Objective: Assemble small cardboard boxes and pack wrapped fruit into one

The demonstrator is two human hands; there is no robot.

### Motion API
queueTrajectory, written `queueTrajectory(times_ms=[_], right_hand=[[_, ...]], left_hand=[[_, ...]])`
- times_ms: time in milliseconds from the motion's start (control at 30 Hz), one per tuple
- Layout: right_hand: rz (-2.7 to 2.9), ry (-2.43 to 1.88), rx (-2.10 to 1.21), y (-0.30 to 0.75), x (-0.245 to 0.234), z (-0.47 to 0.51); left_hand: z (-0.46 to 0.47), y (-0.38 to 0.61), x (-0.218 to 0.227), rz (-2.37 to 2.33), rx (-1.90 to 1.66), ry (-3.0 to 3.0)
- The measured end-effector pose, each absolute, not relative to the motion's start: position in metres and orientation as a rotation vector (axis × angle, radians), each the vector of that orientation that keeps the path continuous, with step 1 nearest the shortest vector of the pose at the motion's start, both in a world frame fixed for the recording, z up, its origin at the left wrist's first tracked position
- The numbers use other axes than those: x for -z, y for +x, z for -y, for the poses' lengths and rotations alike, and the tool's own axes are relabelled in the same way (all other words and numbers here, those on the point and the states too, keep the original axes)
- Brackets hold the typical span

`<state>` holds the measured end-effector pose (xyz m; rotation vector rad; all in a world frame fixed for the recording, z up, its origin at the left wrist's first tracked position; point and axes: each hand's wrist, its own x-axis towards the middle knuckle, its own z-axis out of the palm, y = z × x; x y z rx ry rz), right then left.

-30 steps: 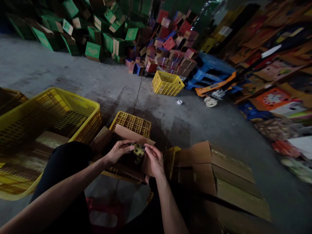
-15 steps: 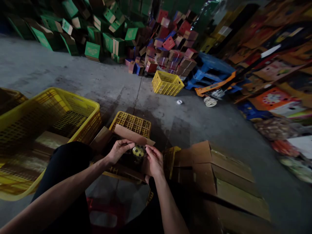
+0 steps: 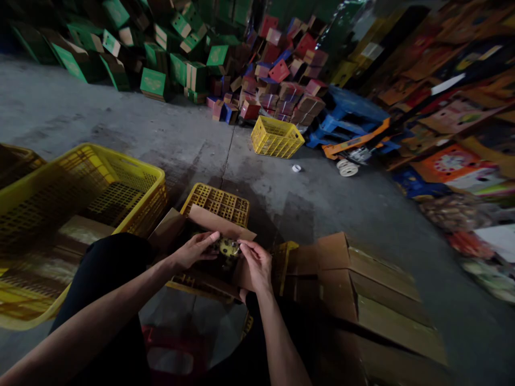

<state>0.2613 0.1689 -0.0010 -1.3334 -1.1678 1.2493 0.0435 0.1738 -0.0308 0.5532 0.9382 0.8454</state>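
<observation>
Crosswise, long axis of spotted item [image 3: 229, 247]; right hand [image 3: 257, 262] pinching right end; left hand [image 3: 196, 251], hold unclear.

The premises are presenting as a warehouse, where green cartons [image 3: 153, 84] are lying heaped along the far side of a stained concrete floor [image 3: 189, 139], an orange pallet jack [image 3: 374, 134] is standing by blue pallets [image 3: 348, 107], and yellow plastic crates [image 3: 276, 142] are standing about.

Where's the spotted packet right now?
In the head view, the spotted packet is slightly left of and below centre, between the left hand and the right hand, over the open cardboard box.
</observation>
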Motion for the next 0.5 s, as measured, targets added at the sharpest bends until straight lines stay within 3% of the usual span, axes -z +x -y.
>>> queueTrajectory(times_ms=[500], right_hand=[[1.084, -1.382, -1.421, 0.260, 0.012, -0.171]], left_hand=[[-0.175, 0.048, 0.041, -0.907, -1.046, 0.536]])
